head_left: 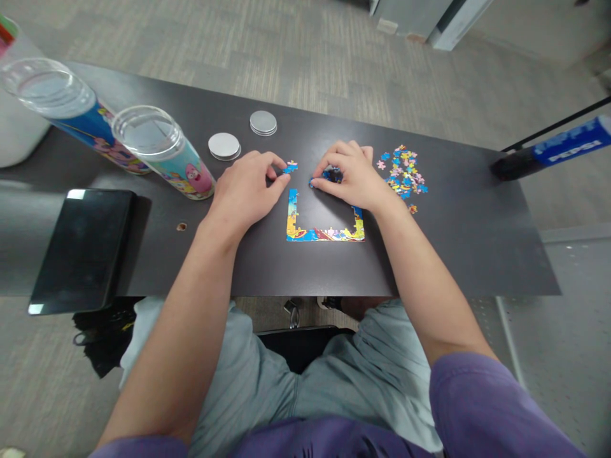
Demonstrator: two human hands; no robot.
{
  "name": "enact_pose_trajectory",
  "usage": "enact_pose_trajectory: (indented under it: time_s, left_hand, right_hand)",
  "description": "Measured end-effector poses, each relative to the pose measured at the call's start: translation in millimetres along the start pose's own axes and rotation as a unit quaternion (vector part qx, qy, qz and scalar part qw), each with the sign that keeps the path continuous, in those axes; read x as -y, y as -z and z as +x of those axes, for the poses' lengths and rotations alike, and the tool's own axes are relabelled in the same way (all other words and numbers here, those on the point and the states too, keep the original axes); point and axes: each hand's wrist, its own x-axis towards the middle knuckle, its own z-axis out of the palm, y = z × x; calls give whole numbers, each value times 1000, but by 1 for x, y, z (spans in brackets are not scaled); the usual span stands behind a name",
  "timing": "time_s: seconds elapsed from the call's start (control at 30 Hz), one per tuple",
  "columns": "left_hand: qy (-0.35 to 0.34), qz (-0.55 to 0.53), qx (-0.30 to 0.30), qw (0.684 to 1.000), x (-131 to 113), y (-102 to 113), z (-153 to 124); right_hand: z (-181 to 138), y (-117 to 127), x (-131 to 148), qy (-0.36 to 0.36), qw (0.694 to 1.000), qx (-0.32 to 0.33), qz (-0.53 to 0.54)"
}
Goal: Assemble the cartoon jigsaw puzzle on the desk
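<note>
A partly joined jigsaw border (324, 235) lies on the dark table in front of me, its left side, bottom and part of its right side showing. My left hand (248, 187) is beside the border's upper left, thumb and forefinger pinched at a small blue and pink puzzle piece (291, 166). Across from it, my right hand (351, 175) has its fingertips closed on a small blue puzzle piece (312, 183) at the table surface. More dark blue pieces (333, 173) show under the right palm, partly hidden by the fingers. Loose puzzle pieces (405, 172) are heaped right of that hand.
Two clear-topped cartoon tubes (165, 152) (71, 114) stand at the left. Round metal lids (224, 145) (263, 122) lie behind my left hand. A black tablet (86, 245) overhangs the front left edge. A Pepsi bottle (554, 152) is at the far right.
</note>
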Motion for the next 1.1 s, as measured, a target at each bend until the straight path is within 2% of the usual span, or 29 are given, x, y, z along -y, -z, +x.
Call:
enact_pose_trajectory:
  time_s: [0.23, 0.63, 0.93, 1.0, 1.1]
  left_hand:
    - [-4, -6, 3, 1000, 3, 0, 0]
    - [-7, -6, 1, 1000, 2, 1, -1]
    - [-7, -5, 2, 1000, 3, 0, -1]
    - [-9, -7, 6, 1000, 4, 1, -1]
    - [-11, -11, 10, 1000, 5, 1, -1]
  right_hand:
    - [-2, 6, -4, -7, 1000, -4, 5]
    - [-5, 10, -4, 9, 998, 43, 42]
    - [-10, 15, -5, 28, 997, 47, 52]
    - [-11, 20, -11, 34, 997, 38, 61]
    - [-13, 31, -29, 21, 997, -21, 70]
